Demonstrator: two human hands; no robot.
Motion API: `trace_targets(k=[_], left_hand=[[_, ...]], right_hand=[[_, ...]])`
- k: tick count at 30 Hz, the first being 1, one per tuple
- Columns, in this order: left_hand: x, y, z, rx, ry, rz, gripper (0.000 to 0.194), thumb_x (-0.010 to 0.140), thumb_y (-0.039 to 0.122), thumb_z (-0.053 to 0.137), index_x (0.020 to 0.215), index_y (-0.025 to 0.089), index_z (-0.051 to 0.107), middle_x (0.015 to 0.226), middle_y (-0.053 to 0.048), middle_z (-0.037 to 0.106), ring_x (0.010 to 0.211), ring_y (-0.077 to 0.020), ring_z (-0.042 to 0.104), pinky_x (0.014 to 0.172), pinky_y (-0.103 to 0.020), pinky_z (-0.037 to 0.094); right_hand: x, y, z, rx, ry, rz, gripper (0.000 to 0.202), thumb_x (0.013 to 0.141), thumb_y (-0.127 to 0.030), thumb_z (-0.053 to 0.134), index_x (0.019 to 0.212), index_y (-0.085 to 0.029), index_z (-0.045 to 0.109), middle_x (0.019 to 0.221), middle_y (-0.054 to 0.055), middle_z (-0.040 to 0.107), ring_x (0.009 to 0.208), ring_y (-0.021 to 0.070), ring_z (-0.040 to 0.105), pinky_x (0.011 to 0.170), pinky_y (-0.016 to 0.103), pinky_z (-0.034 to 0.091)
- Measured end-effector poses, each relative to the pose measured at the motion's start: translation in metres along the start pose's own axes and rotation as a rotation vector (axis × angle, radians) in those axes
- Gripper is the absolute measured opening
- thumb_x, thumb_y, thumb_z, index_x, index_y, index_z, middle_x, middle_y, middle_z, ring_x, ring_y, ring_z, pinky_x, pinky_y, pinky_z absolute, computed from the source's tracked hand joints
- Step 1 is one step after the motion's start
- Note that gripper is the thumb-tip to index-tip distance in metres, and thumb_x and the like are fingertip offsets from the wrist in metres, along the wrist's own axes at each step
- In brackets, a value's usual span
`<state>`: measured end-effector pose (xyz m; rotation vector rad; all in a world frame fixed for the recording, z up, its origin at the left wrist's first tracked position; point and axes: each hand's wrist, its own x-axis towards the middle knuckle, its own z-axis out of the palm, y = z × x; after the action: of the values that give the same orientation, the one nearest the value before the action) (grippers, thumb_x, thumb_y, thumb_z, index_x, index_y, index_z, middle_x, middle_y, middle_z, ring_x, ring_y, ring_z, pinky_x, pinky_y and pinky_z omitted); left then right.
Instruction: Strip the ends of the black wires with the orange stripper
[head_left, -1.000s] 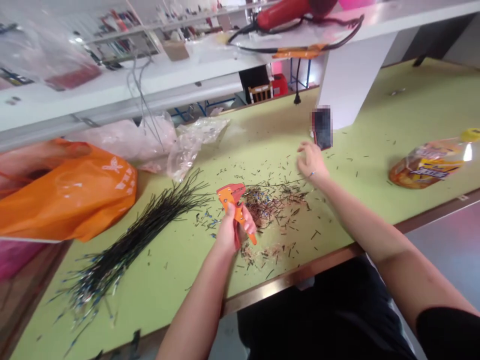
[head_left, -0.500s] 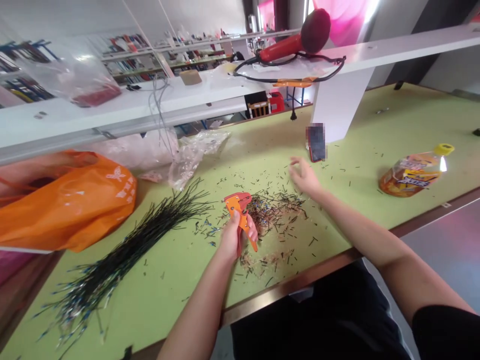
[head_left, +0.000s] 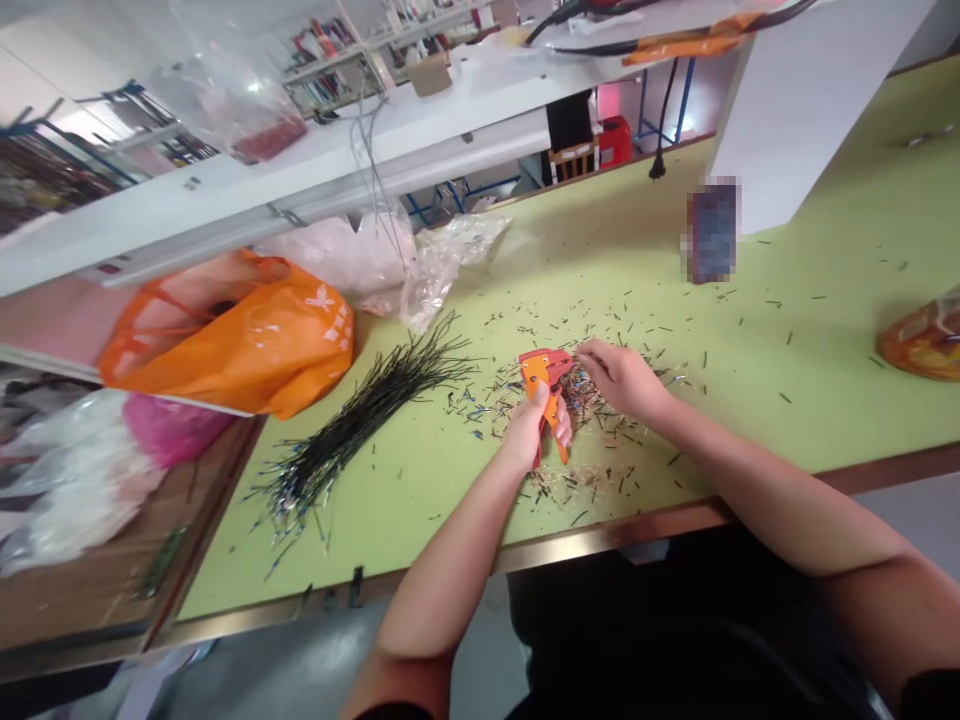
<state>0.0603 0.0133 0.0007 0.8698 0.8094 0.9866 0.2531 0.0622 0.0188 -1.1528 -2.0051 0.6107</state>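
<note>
Head camera: orange pliers (head_left: pixel 535 371) sit in the left hand (head_left: pixel 525 430), above scraps (head_left: pixel 589 402) on the tabletop (head_left: pixel 757 425). The right hand (head_left: pixel 630 383) has come in from near the phone (head_left: pixel 712 235) to their nose, fingers bunched; whether pinching anything, I can't tell.

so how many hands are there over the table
2. The left hand grips the orange hand tool; the right hand is beside the tool's head, over the scattered clippings. Whether it pinches anything is too small to tell.
</note>
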Motion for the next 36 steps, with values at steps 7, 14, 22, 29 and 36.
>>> trace_targets(k=[7,14,22,29,36], left_hand=[[0.002,-0.010,0.004,-0.132,-0.004,-0.096,0.072,0.082,0.089,0.066,0.062,0.020,0.052,0.045,0.005,0.046,0.038,-0.0119,0.047,0.044,-0.026,0.042],[-0.008,-0.003,0.010,-0.286,-0.015,-0.125,0.074,0.096,0.085,0.048,0.064,0.019,0.055,0.046,0.004,0.044,0.037,-0.0124,0.046,0.045,-0.026,0.045],[-0.011,0.002,0.008,-0.298,-0.175,-0.106,0.067,0.093,0.082,0.058,0.078,0.016,0.065,0.061,-0.001,0.059,0.053,-0.0175,0.061,0.061,-0.036,0.061],[-0.011,-0.004,0.002,-0.291,-0.196,-0.121,0.067,0.084,0.082,0.070,0.088,0.015,0.067,0.071,-0.004,0.064,0.066,-0.0217,0.066,0.074,-0.045,0.064],[-0.013,-0.005,0.000,-0.250,-0.182,-0.145,0.068,0.087,0.084,0.064,0.088,0.016,0.064,0.074,-0.005,0.065,0.070,-0.0223,0.067,0.078,-0.044,0.062]], right_hand=[[0.000,0.008,-0.004,-0.301,-0.008,-0.163,0.038,0.111,-0.029,0.039,0.113,-0.016,0.075,0.098,0.013,0.082,0.075,0.0212,0.070,0.064,0.031,0.046],[0.004,0.010,-0.005,-0.365,0.009,-0.280,0.039,0.113,-0.029,0.037,0.111,-0.015,0.074,0.094,0.010,0.081,0.069,0.0173,0.066,0.058,0.029,0.041],[0.004,0.011,-0.007,-0.287,0.061,-0.283,0.038,0.112,-0.027,0.038,0.113,-0.016,0.074,0.098,0.010,0.083,0.073,0.0191,0.072,0.063,0.031,0.049],[0.002,0.015,-0.011,-0.224,0.069,-0.237,0.035,0.111,-0.028,0.041,0.112,-0.018,0.075,0.103,0.010,0.084,0.080,0.0208,0.076,0.068,0.032,0.054],[-0.002,0.015,-0.016,-0.207,0.083,-0.283,0.031,0.110,-0.027,0.045,0.107,-0.018,0.074,0.097,0.010,0.083,0.073,0.0189,0.074,0.065,0.031,0.052]])
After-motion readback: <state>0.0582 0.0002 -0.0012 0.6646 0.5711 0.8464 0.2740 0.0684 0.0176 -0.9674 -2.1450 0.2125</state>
